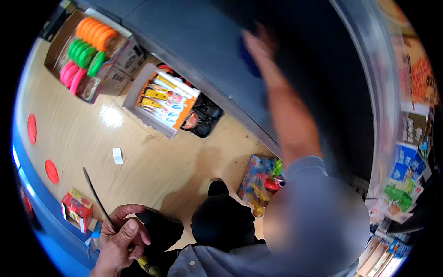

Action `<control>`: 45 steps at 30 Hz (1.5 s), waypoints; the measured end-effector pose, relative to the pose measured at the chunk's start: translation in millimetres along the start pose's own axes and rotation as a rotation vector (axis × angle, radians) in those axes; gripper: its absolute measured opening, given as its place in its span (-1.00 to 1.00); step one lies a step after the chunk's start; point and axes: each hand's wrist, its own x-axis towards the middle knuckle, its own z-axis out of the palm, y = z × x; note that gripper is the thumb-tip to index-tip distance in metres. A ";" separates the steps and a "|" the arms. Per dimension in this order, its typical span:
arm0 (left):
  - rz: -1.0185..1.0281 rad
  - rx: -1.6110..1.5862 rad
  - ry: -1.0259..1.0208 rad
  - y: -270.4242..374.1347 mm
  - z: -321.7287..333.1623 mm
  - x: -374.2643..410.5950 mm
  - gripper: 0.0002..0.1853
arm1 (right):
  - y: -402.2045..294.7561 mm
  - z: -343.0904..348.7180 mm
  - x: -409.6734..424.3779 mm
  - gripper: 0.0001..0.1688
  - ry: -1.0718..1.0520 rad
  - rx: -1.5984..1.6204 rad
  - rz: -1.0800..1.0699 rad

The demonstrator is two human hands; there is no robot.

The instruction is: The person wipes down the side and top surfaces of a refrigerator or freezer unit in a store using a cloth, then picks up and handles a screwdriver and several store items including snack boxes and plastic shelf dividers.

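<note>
My left hand (124, 232), at the lower left, holds a thin, dark metal strip or rod (93, 190) that points up and away from the thumb. Just below that hand lies a yellow and dark thing (148, 266), perhaps a tool's handle; whether it joins the rod cannot be told. My right hand (259, 43) reaches far over a dark grey shelf board (207, 45), blurred by motion. Under and beside its palm is a dark blue cloth-like thing (250, 59), which it appears to grip. The fingers are too blurred to make out singly.
An open carton (117, 74) holds orange, green and pink rings. Beside it stand a white box (138, 114) of wrapped snacks and a black tray (207, 117). Toy packs (251, 176) lie near my knees, a red box (78, 207) at left. Packaged goods (408, 159) line the right.
</note>
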 end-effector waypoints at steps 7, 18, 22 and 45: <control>0.015 0.088 0.059 -8.0 12.9 9.2 -0.50 | -137.8 36.8 -41.4 -0.58 0.052 0.445 -0.372; 0.027 0.084 0.140 -31.7 -13.3 -7.1 -0.59 | 165.8 -93.1 -202.6 -0.66 0.182 -0.056 -0.167; -0.067 0.095 0.090 -27.2 -6.5 2.3 -0.60 | 322.9 -141.2 -245.4 -0.56 0.193 -0.268 0.220; -0.086 -0.045 0.405 -31.9 -81.6 81.7 -0.62 | 422.2 -174.8 -363.7 -0.14 0.272 -0.264 0.884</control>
